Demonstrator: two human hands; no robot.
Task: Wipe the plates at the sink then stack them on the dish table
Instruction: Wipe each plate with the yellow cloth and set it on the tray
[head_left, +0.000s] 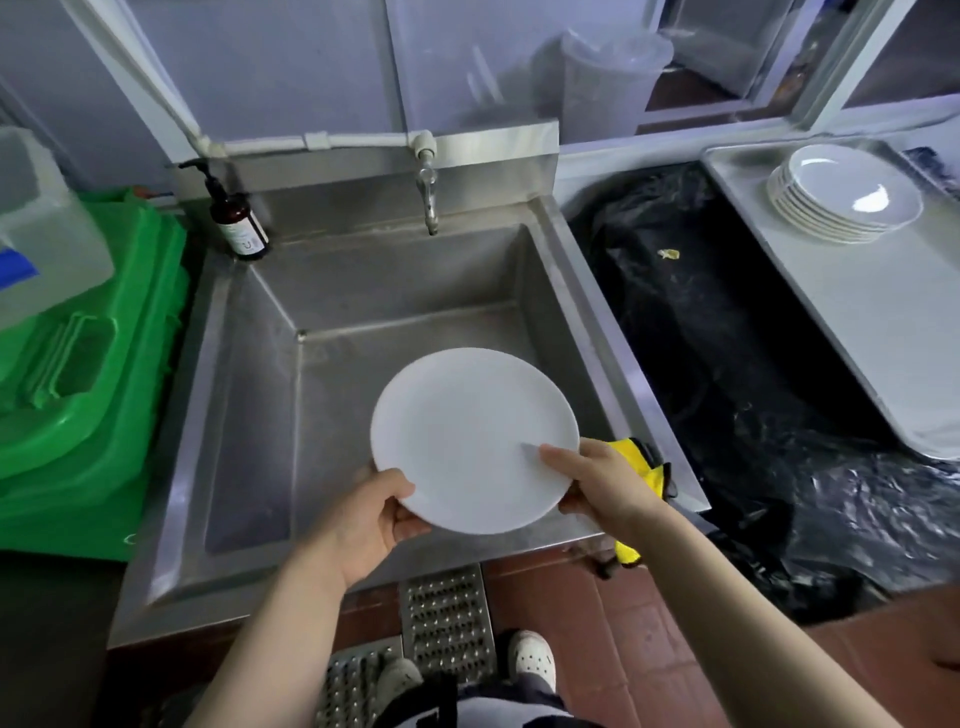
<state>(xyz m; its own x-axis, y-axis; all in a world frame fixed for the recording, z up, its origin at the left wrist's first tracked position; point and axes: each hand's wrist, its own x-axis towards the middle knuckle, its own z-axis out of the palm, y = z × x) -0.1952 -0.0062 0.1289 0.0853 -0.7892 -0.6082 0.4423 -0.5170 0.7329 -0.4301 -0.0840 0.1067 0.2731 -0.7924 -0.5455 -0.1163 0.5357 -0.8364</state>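
A white plate (470, 431) is held over the front of the steel sink (363, 291). My left hand (374, 514) grips its near left rim, thumb on top. My right hand (602, 480) holds its right rim, thumb lying on the plate's face. A yellow cloth (641, 467) is draped over the sink's front right edge, just behind my right hand and partly hidden by it. A stack of several white plates (844, 195) stands on the metal dish table (883, 322) at the far right.
A tap (428, 200) juts over the back of the sink, with a brown pump bottle (239, 221) at its back left corner. A green crate (78, 389) stands to the left. A bin lined with a black bag (727, 332) fills the gap between sink and dish table.
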